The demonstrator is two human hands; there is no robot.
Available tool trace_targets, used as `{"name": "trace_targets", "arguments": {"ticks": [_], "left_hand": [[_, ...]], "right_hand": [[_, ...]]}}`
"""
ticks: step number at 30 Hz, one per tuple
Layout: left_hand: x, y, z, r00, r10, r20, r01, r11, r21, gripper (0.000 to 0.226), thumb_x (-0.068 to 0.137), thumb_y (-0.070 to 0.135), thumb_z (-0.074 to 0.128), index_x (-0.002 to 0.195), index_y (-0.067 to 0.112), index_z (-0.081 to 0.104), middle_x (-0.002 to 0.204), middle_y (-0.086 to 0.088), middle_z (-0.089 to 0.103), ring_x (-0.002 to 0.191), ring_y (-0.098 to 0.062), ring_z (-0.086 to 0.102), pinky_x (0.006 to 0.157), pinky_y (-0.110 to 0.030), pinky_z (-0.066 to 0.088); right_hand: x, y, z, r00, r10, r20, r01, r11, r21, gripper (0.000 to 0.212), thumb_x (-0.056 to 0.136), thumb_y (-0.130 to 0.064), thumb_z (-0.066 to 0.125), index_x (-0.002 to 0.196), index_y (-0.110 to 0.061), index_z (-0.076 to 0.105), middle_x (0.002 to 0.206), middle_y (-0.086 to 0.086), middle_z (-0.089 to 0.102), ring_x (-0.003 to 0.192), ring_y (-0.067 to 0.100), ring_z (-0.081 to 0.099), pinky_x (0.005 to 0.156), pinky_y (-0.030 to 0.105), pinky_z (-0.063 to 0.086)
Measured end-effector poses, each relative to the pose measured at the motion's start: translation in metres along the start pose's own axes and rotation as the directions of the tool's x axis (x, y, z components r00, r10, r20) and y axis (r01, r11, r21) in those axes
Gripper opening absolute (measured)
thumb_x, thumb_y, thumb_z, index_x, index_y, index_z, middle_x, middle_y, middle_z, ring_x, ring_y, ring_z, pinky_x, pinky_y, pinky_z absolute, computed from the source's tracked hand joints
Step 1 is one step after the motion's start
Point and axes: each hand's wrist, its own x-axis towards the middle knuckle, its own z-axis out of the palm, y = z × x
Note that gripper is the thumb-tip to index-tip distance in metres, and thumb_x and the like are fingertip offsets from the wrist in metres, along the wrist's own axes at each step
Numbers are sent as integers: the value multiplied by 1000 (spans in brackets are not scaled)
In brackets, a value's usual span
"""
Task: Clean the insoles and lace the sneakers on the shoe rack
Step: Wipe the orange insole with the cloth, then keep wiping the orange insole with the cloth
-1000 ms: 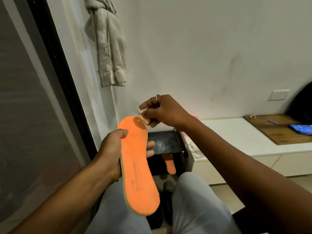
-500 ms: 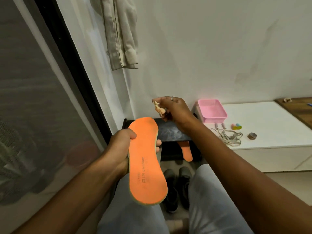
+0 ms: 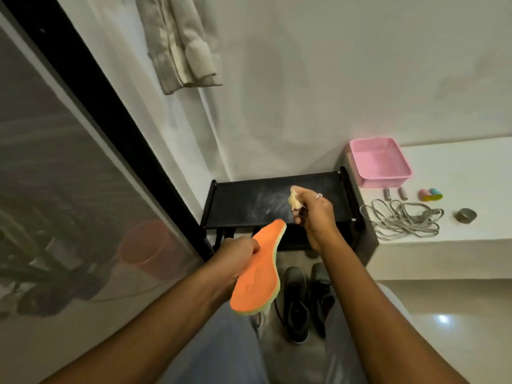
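From the head camera, the left hand [image 3: 235, 256] is gripping the flat orange foam insole [image 3: 257, 275] at its middle, thumb pressing on the orange face and the other fingers curling out of sight beneath it. The insole's toe is tilting up toward the black metal shoe rack [image 3: 249, 200]. The right hand [image 3: 313, 217] is hovering above the rack's top shelf, apart from the insole, pinching a small pale-yellow wad [image 3: 294, 199] between thumb and fingertips. The pair of dark grey sneakers [image 3: 297, 300] is sitting on the floor below, and the loose grey laces [image 3: 401, 221] are lying on the white counter [image 3: 471, 176].

Bare rack top [image 3: 249, 198]; basket [image 3: 379, 162] and laces [image 3: 401, 220] crowd the ledge [image 3: 471, 167].
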Motion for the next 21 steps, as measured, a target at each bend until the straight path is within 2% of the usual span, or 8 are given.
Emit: {"name": "trace_targets", "arguments": {"ticks": [1, 3, 5, 8, 11, 15, 16, 21], "left_hand": [[11, -1, 12, 1000, -23, 19, 23, 1000, 6, 34, 84, 19, 65, 111, -1, 65, 82, -12, 66, 71, -23, 64, 58, -30, 51], [32, -9, 32, 996, -78, 50, 77, 997, 24, 23, 93, 7, 56, 113, -3, 60, 79, -11, 60, 66, -20, 58, 50, -23, 40], [60, -20, 55, 989, -132, 71, 132, 991, 10, 31, 91, 1, 51, 120, -10, 55, 84, -16, 59, 70, -26, 59, 56, -25, 46], [112, -36, 89, 977, -182, 108, 185, 983, -16, 41, 86, -1, 48, 126, -7, 52, 98, -22, 59, 85, -36, 61, 63, -37, 51], [156, -44, 122, 976, -189, 110, 195, 980, -48, 51, 81, -1, 49, 132, 1, 51, 105, -20, 62, 93, -39, 63, 64, -42, 56], [211, -51, 156, 985, -156, 78, 157, 988, -4, 53, 93, -6, 40, 142, 11, 53, 96, -9, 64, 90, -35, 64, 84, -51, 58], [227, -55, 165, 988, -131, 86, 131, 991, -3, 53, 93, -7, 39, 141, 11, 54, 94, -7, 65, 86, -33, 63, 84, -50, 58], [294, -69, 193, 1000, 7, 9, -8, 997, 78, 53, 87, -10, 44, 133, 9, 62, 89, -8, 68, 70, -24, 61, 57, -28, 46]], "right_hand": [[7, 7, -8, 1000, 22, -18, -22, 1000, -7, 15, 93, -15, 59, 96, -10, 73, 61, 1, 58, 57, 14, 50, 52, 27, 39], [21, 16, -23, 997, 47, -69, -49, 998, -32, 13, 93, -17, 61, 88, -13, 72, 61, 1, 58, 58, 13, 50, 53, 27, 38], [42, 23, -37, 984, 45, -174, -49, 999, -18, 13, 92, -17, 61, 86, -15, 71, 60, 0, 60, 57, 12, 50, 53, 26, 38], [72, 36, -53, 950, 59, -307, -37, 996, 78, 16, 91, -15, 60, 98, -16, 74, 62, 0, 63, 58, 11, 52, 52, 25, 39], [95, 48, -62, 941, 66, -332, -21, 990, 138, 20, 92, -14, 59, 103, -18, 74, 65, 2, 64, 61, 12, 54, 53, 26, 41], [112, 50, -66, 948, 68, -310, 13, 967, 253, 17, 92, -13, 66, 106, -17, 75, 72, 6, 65, 61, 11, 55, 54, 26, 43], [116, 49, -67, 946, 73, -315, 28, 953, 303, 17, 91, -12, 68, 107, -15, 74, 75, 7, 66, 61, 11, 56, 54, 25, 44], [127, 39, -75, 931, 92, -353, 93, 876, 474, 15, 90, -11, 72, 105, -16, 71, 81, 9, 72, 62, 11, 66, 52, 21, 50]]}}
